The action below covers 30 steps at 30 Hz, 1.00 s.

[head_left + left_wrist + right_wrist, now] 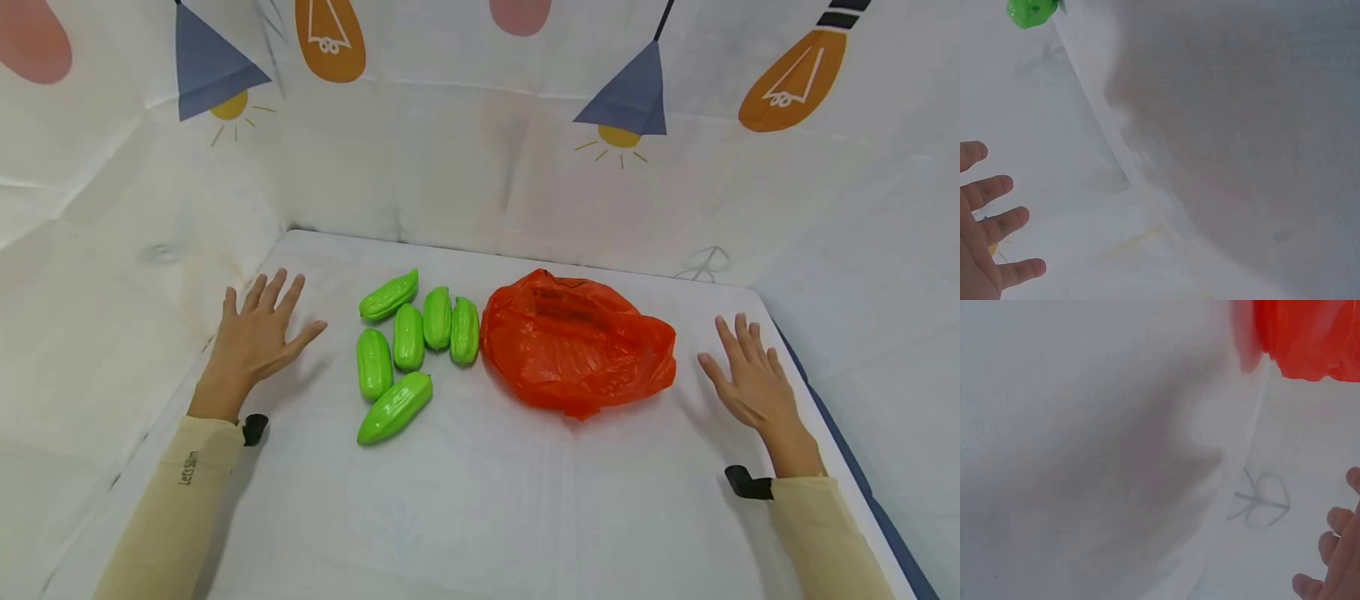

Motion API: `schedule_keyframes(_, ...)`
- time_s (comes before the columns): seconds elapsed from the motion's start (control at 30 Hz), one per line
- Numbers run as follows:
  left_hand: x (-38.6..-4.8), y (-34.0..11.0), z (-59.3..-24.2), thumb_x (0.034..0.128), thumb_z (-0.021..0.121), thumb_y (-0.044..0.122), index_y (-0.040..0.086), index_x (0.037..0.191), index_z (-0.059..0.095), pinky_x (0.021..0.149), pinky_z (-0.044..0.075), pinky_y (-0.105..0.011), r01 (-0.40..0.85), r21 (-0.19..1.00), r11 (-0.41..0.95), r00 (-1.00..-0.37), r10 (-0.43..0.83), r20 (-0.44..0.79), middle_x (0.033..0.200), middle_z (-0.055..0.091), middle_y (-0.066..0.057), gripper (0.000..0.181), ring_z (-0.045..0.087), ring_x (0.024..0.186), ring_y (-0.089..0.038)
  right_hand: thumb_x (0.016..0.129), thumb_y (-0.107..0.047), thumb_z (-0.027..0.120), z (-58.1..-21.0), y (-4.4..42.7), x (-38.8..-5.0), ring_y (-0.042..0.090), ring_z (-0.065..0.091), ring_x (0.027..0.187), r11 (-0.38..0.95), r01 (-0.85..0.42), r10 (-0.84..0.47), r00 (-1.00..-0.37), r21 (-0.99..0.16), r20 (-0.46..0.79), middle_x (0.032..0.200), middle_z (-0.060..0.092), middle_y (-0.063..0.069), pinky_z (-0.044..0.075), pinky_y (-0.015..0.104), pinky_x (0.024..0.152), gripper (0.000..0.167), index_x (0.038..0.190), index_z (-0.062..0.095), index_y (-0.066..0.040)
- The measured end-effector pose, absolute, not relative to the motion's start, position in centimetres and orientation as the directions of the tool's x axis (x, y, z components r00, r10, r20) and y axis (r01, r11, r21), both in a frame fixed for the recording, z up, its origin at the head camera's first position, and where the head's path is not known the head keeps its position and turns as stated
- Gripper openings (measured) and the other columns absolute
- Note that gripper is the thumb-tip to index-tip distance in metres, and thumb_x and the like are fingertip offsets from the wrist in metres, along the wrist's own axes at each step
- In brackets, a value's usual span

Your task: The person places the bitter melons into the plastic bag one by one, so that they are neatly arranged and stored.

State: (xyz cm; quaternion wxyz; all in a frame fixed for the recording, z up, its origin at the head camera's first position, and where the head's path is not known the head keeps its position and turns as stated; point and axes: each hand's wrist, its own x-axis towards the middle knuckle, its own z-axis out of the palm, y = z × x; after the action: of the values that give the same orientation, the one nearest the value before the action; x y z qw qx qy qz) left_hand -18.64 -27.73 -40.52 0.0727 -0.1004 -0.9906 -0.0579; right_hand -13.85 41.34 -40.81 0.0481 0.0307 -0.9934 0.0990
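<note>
Several glossy green toy vegetables, shaped like short cucumbers (396, 407), lie in a loose group left of the table's middle. Beside them sits a crumpled red plastic bag (577, 346); whether anything is inside it cannot be seen. My left hand (255, 337), fingers spread, is held above the table's left side, apart from the vegetables. To the right of the bag my right hand (753, 383) is raised with its fingers straight, touching nothing. One green vegetable (1032, 11) shows at the top of the left wrist view, and part of the red bag (1310, 337) in the right wrist view.
A white sheet covers the table (480, 517). Behind it hangs a white cloth wall (450, 183) printed with lamps and bulbs. Small black wrist mounts (256, 429) stick out by both sleeves. The table's right edge has a dark blue border (832, 417).
</note>
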Motion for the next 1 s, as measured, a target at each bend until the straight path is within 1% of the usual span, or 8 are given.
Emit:
schedule_keyframes(0.07, -18.6, -27.6, -40.4, 0.0963, 0.038, 0.065, 0.014, 0.158, 0.016, 0.113, 0.005, -0.072, 0.233, 0.118, 0.965, -0.964, 0.213, 0.158, 0.162, 0.017, -0.020, 0.083, 0.017, 0.146, -0.047, 0.101, -0.056, 0.031, -40.6, 41.1, -14.1, 0.046, -0.008, 0.148, 0.969, -0.080, -0.059, -0.994, -0.232, 0.093, 0.162, -0.008, 0.020, -0.004, 0.068, 0.115, 0.076, 0.159, 0.001, -0.016)
schedule_keyframes(0.17, -18.6, -27.4, -40.3, 0.0978, 0.040, 0.060, 0.015, 0.159, 0.015, 0.114, 0.008, -0.071, 0.286, 0.175, 0.942, -0.953, 0.260, 0.157, 0.162, 0.018, -0.020, 0.080, 0.018, 0.146, -0.047, 0.102, -0.053, 0.032, -40.3, 40.7, -14.4, 0.052, -0.002, 0.146, 0.955, -0.070, -0.058, -0.997, -0.288, 0.052, 0.161, -0.001, 0.025, 0.005, 0.075, 0.110, 0.075, 0.159, 0.003, -0.014)
schedule_keyframes(0.27, -18.6, -27.1, -40.3, 0.0987, 0.043, 0.056, 0.016, 0.159, 0.013, 0.114, 0.011, -0.069, 0.329, 0.250, 0.911, -0.943, 0.302, 0.143, 0.163, 0.016, -0.019, 0.078, 0.016, 0.147, -0.045, 0.102, -0.052, 0.031, -40.0, 40.3, -14.8, 0.056, 0.008, 0.143, 0.936, -0.038, -0.049, -0.999, -0.351, -0.023, 0.160, 0.005, 0.028, 0.014, 0.080, 0.104, 0.075, 0.158, 0.002, -0.012)
schedule_keyframes(0.4, -18.5, -26.5, -40.2, 0.0975, 0.050, 0.052, 0.020, 0.159, 0.013, 0.114, 0.012, -0.069, 0.368, 0.352, 0.860, -0.930, 0.344, 0.132, 0.164, 0.015, -0.015, 0.079, 0.014, 0.149, -0.042, 0.102, -0.054, 0.030, -39.6, 39.5, -15.4, 0.058, 0.015, 0.141, 0.897, 0.019, -0.046, -0.990, -0.441, -0.135, 0.160, 0.007, 0.030, 0.020, 0.081, 0.098, 0.077, 0.158, 0.001, -0.011)
schedule_keyframes(0.53, -18.4, -25.9, -40.1, 0.0944, 0.060, 0.044, 0.024, 0.158, 0.021, 0.114, 0.014, -0.069, 0.428, 0.423, 0.799, -0.903, 0.398, 0.160, 0.164, 0.019, -0.011, 0.077, 0.015, 0.150, -0.040, 0.100, -0.056, 0.030, -39.3, 38.7, -16.0, 0.058, 0.013, 0.141, 0.850, 0.055, -0.069, -0.974, -0.524, -0.215, 0.160, 0.003, 0.029, 0.021, 0.081, 0.099, 0.081, 0.158, -0.001, -0.010)
schedule_keyframes(0.63, -18.4, -25.3, -40.2, 0.0913, 0.066, 0.041, 0.024, 0.157, 0.026, 0.113, 0.018, -0.068, 0.484, 0.434, 0.760, -0.874, 0.448, 0.191, 0.163, 0.023, -0.009, 0.078, 0.019, 0.149, -0.041, 0.100, -0.056, 0.031, -39.3, 38.3, -16.3, 0.057, 0.012, 0.142, 0.818, 0.061, -0.101, -0.964, -0.572, -0.247, 0.161, 0.003, 0.028, 0.021, 0.080, 0.100, 0.081, 0.158, -0.003, -0.011)
schedule_keyframes(0.83, -17.8, -23.1, -40.6, 0.0845, 0.073, 0.045, 0.016, 0.156, 0.029, 0.115, 0.022, -0.064, 0.557, 0.418, 0.718, -0.826, 0.529, 0.193, 0.160, 0.030, -0.008, 0.088, 0.026, 0.147, -0.038, 0.101, -0.058, 0.030, -39.4, 37.7, -16.8, 0.054, 0.012, 0.144, 0.770, 0.072, -0.137, -0.952, -0.634, -0.275, 0.161, 0.007, 0.028, 0.019, 0.079, 0.103, 0.081, 0.158, -0.002, -0.011)
schedule_keyframes(1.0, -17.2, -21.3, -41.3, 0.0796, 0.076, 0.051, 0.016, 0.155, 0.030, 0.116, 0.023, -0.060, 0.624, 0.408, 0.667, -0.772, 0.609, 0.184, 0.157, 0.035, -0.010, 0.095, 0.031, 0.145, -0.035, 0.101, -0.058, 0.030, -39.9, 37.4, -17.1, 0.052, 0.010, 0.145, 0.748, 0.084, -0.146, -0.946, -0.658, -0.288, 0.161, 0.010, 0.026, 0.015, 0.078, 0.105, 0.081, 0.158, 0.002, -0.009)
